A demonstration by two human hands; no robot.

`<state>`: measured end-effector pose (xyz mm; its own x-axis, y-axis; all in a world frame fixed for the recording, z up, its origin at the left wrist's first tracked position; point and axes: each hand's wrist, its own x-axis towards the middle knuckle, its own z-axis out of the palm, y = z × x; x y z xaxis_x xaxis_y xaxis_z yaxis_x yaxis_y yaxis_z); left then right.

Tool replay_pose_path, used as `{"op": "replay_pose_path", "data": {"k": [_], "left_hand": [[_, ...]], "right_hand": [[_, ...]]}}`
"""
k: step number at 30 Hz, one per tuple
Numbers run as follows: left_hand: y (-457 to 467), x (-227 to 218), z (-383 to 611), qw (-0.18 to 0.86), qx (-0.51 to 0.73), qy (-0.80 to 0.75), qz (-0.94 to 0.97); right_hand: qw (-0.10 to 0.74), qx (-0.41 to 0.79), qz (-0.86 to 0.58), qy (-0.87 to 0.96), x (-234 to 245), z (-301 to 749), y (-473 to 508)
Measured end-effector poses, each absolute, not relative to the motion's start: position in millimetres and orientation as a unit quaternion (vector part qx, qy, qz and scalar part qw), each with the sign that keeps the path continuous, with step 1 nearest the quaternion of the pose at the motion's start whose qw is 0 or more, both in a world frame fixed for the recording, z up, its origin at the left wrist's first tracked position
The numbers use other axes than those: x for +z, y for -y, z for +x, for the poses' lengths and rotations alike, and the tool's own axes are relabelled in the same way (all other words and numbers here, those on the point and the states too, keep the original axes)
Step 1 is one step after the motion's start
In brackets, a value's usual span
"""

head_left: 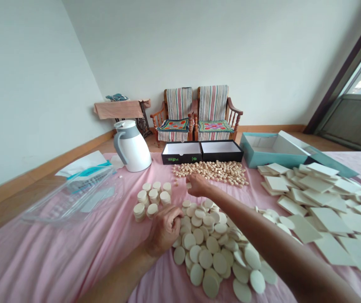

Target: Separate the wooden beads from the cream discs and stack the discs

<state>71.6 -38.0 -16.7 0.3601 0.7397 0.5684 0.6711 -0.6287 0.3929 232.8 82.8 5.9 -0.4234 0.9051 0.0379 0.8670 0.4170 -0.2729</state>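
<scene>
My left hand rests curled at the left edge of a spread of cream round discs on the pink cloth; its fingers are closed against the discs, and what they hold is hidden. My right hand reaches farther forward, fingers pinched at the near edge of a pile of small tan wooden pegs. Several short stacks of discs stand just left of the right hand.
A white jug stands at the back left, a clear plastic bag beside it. Two open black boxes and a teal box sit behind the pegs. Cream square tiles cover the right side. Two armchairs stand by the wall.
</scene>
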Motion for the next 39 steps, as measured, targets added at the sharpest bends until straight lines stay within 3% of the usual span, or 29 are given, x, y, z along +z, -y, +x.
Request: {"op": "replay_pose_path", "data": {"k": [31, 39], "left_hand": [[34.9, -20.4, 69.3, 0.075, 0.350, -0.443, 0.822], [33.6, -23.1, 68.5, 0.085, 0.356, -0.432, 0.824]], "right_hand": [[0.107, 0.111, -0.525, 0.837, -3.8, 216.5, -88.7], [0.101, 0.171, -0.493, 0.847, 29.0, 258.8, -75.4]]}}
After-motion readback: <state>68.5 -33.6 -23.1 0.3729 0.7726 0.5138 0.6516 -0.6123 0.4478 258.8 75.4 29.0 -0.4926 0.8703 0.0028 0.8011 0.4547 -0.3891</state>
